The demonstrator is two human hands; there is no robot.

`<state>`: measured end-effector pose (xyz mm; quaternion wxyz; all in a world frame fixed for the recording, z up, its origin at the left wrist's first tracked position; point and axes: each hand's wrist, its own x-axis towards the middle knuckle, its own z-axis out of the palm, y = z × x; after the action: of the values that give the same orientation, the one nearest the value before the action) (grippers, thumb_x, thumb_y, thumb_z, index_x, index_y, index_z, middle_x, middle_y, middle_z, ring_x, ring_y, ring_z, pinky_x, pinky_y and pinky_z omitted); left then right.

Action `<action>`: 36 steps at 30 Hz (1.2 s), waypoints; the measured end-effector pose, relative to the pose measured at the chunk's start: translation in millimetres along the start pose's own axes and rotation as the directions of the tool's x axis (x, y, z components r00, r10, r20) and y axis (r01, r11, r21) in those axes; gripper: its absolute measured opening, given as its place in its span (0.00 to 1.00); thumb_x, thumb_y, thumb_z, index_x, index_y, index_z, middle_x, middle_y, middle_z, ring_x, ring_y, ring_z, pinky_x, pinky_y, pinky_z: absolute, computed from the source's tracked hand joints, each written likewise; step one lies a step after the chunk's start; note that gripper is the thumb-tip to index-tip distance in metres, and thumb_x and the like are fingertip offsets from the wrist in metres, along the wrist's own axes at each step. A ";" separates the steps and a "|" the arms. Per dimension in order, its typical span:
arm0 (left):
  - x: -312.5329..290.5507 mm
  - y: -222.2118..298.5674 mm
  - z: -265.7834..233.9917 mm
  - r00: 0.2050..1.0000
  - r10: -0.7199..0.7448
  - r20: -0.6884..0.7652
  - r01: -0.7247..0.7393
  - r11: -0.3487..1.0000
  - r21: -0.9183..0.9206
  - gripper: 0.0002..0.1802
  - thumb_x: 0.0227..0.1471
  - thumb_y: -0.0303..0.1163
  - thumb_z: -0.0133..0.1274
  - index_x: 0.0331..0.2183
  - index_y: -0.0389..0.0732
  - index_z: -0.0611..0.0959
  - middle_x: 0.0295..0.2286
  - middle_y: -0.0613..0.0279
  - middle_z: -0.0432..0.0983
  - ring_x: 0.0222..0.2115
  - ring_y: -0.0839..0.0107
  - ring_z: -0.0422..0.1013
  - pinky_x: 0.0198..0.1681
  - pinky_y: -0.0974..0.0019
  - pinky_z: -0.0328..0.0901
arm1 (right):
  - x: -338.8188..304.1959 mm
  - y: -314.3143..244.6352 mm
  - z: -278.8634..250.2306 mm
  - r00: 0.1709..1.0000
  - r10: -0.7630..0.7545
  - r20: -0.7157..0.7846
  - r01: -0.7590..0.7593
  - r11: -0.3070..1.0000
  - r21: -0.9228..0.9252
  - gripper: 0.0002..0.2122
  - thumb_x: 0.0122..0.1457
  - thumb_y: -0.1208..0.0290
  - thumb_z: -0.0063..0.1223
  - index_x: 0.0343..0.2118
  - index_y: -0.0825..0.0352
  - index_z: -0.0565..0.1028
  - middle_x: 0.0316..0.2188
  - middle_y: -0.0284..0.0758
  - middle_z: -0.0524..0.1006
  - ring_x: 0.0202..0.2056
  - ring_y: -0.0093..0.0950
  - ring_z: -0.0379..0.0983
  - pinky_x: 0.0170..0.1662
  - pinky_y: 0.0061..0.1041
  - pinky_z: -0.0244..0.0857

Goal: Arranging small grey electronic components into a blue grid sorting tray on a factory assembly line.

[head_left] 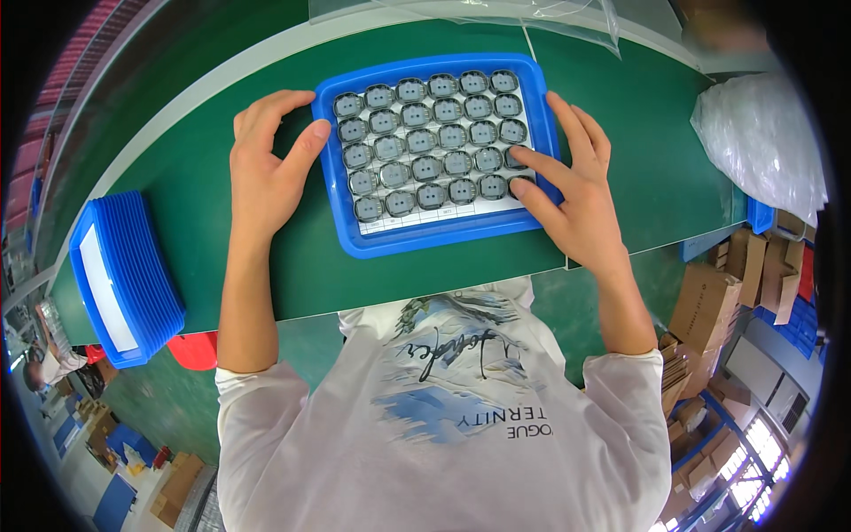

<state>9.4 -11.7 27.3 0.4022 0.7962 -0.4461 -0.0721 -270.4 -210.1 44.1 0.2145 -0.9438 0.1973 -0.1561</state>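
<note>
A shallow blue plastic tray (pixel 390 246) lies on the green table in front of me. It holds a white printed sheet and rows of small rounded clear-and-dark parts (pixel 430 195) with grey centres. At its left rim is my left hand (pixel 269 160), thumb and fingers apart, fingertips at the tray's edge. My right hand (pixel 581 191) reaches over the right rim with spread fingers. Its index fingertip and thumb rest at the two lowest parts of the rightmost column, partly hiding them. Whether it presses on these parts I cannot tell.
A stack of blue trays (pixel 133 275) stands at the table's left end, near a red object (pixel 193 350) below. Clear plastic bags (pixel 758 137) lie at the right end; plastic film (pixel 567 18) lies along the far edge. Cardboard boxes (pixel 705 301) are lower right.
</note>
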 end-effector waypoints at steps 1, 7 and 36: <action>0.1 0.4 0.1 1.000 -0.001 0.001 0.001 1.000 0.000 0.20 0.54 0.41 0.63 0.45 0.42 0.84 0.47 0.59 0.78 0.51 0.59 0.67 0.55 0.58 0.64 | -1.0 -0.5 0.1 1.000 0.011 -0.001 -0.011 1.000 0.015 0.14 0.52 0.70 0.65 0.43 0.64 0.85 0.68 0.45 0.60 0.67 0.48 0.51 0.67 0.44 0.50; -0.8 -2.5 -1.2 1.000 -0.016 0.001 0.016 1.000 -0.010 0.19 0.54 0.41 0.64 0.45 0.42 0.84 0.47 0.59 0.78 0.51 0.59 0.67 0.55 0.59 0.63 | -0.2 -3.9 0.5 1.000 0.021 -0.009 -0.021 0.999 0.036 0.20 0.50 0.68 0.67 0.47 0.66 0.82 0.69 0.45 0.59 0.67 0.48 0.51 0.67 0.44 0.50; -0.8 3.0 -0.8 1.000 -0.015 0.017 0.015 1.000 -0.009 0.20 0.53 0.41 0.64 0.45 0.42 0.84 0.48 0.58 0.78 0.52 0.58 0.66 0.56 0.58 0.63 | -6.3 -4.8 2.7 0.998 0.038 -0.040 -0.038 0.999 0.003 0.17 0.50 0.67 0.67 0.44 0.65 0.83 0.69 0.46 0.57 0.68 0.50 0.48 0.67 0.47 0.48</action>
<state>7.3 -11.5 29.7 0.4013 0.7972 -0.4432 -0.0841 -273.4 -202.4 42.7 0.2146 -0.9363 0.2192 -0.1710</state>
